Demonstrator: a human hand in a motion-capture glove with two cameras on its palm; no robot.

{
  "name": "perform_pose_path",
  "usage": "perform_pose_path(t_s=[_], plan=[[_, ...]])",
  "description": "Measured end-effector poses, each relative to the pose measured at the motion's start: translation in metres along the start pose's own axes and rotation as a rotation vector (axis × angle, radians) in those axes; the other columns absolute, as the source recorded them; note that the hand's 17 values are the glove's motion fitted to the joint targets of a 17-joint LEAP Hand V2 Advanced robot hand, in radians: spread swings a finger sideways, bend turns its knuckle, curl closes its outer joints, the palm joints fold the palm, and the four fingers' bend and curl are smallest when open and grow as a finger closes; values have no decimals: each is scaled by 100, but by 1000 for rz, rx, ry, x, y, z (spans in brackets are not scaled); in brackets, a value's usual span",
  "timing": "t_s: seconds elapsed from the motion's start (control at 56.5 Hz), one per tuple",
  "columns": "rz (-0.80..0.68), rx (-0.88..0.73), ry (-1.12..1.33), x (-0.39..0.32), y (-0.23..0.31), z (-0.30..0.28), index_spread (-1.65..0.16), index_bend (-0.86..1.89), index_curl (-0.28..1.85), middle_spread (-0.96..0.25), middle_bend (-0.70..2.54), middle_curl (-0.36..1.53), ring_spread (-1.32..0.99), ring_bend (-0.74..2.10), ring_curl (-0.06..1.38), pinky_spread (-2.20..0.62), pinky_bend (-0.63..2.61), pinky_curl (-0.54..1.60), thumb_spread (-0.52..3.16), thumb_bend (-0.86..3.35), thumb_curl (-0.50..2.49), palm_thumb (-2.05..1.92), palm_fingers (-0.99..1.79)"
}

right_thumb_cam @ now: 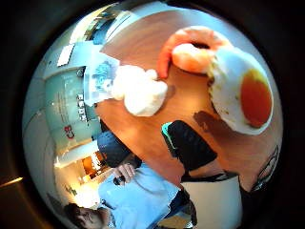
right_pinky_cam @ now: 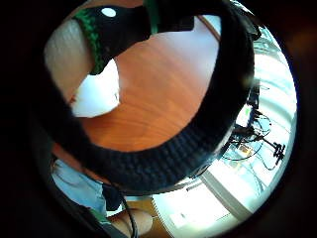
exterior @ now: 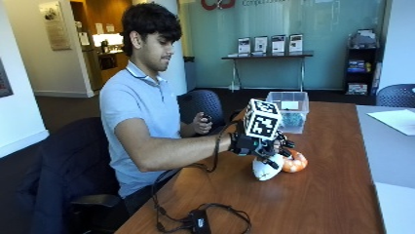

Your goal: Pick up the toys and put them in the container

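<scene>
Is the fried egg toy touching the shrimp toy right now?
Touching. The thumb side palm view shows the fried egg toy overlapping the shrimp toy with no wood visible between them.

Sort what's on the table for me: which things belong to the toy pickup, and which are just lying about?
Job things:
- fried egg toy
- shrimp toy
- white toy
- clear container
- gloved right hand, above the toys by the table edge

Lying about:
- small black box with cables
- sheet of paper on the next table
</scene>
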State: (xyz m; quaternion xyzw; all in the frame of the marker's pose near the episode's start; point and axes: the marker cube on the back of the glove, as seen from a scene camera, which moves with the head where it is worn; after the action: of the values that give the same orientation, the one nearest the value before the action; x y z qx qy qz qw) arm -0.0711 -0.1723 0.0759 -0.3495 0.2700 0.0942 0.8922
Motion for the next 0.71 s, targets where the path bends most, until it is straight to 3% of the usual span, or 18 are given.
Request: perform_pose_path(t_s=[0.213, 0.372, 0.39, 0.425, 0.549, 0.709], plan=[[-18, 93, 51, 7, -9, 44, -31, 4, 20, 2, 12, 17, 2, 18, 21, 4, 118, 41, 145, 5, 36, 11, -23], [-126, 393, -41, 6, -11, 33, -30, 12, 13, -1, 32, 24, -9, 71, 33, -20, 118, 38, 165, 26, 40, 39, 55], [-137, 419, -59, 5, -11, 30, -28, 17, 15, 0, 38, 26, -11, 82, 37, -23, 121, 40, 167, 31, 42, 47, 83], [-153, 460, -94, 4, -10, 22, -26, 17, 14, -1, 40, 27, -13, 90, 38, -26, 120, 38, 166, 36, 44, 54, 96], [-180, 487, -206, -8, -11, -5, -21, 21, 20, -1, 44, 31, -18, 103, 48, -33, 114, 41, 162, 50, 50, 71, 105], [-256, 481, -272, -59, -26, -60, -17, 21, 25, 0, 47, 35, -20, 102, 51, -37, 111, 43, 159, 58, 53, 80, 107]])
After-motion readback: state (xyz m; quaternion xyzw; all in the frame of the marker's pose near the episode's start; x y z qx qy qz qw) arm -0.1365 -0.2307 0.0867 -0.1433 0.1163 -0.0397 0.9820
